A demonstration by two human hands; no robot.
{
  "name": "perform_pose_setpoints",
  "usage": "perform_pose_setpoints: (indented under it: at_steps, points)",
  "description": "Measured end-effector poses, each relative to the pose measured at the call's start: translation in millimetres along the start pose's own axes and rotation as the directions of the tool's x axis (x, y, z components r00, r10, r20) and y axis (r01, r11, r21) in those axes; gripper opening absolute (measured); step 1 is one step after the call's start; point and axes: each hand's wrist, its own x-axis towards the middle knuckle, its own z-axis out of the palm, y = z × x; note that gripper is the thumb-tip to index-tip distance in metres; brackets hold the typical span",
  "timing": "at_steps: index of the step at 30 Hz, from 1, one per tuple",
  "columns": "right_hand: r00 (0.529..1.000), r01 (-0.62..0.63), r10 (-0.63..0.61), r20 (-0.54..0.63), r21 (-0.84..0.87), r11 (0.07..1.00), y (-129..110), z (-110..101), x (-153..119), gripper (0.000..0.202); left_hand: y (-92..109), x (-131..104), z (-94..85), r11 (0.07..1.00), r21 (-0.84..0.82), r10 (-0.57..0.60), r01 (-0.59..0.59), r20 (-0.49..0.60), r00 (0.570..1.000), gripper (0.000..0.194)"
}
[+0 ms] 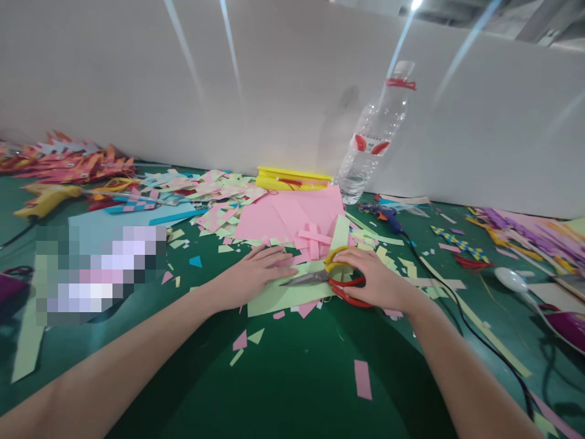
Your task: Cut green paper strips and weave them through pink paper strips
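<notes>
left fingers [273, 258] spread on paper [274, 300] | right fingers [351, 256] curled round scissors [311, 278] | 1 bottle [378, 129], fill unclear

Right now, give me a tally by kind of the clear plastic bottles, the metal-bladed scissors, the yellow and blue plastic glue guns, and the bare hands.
Clear plastic bottle: 1
Scissors with red and yellow handles: 1
Yellow glue gun, blue glue gun: 2
Left hand, right hand: 2
Total: 6

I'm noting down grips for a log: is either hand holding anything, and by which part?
The right hand holds the scissors by their yellow and red handles; the left hand rests flat on light green paper.
</notes>
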Motion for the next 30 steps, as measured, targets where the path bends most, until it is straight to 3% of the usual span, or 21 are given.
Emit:
perform_pose_setpoints:
  at_steps: [5,23,30]
  points:
    - [0.999,-0.007,0.008,0.051,-0.012,1.000,-1,-2,-1,0.037,0,0,0.5,1.000,0.002,0.012,-0.012,-0.016,1.000,0.063]
    - [0.998,-0.002,0.008,0.068,-0.093,0.996,-13,-6,-3,0.038,2,0,-1.7,1.000,0.028,0.010,-0.010,-0.009,1.000,0.061]
    - [0.999,-0.041,0.043,0.019,-0.085,0.996,-7,-6,-6,0.039,16,5,2.8,0.994,0.061,-0.089,0.092,-0.041,0.995,0.063]
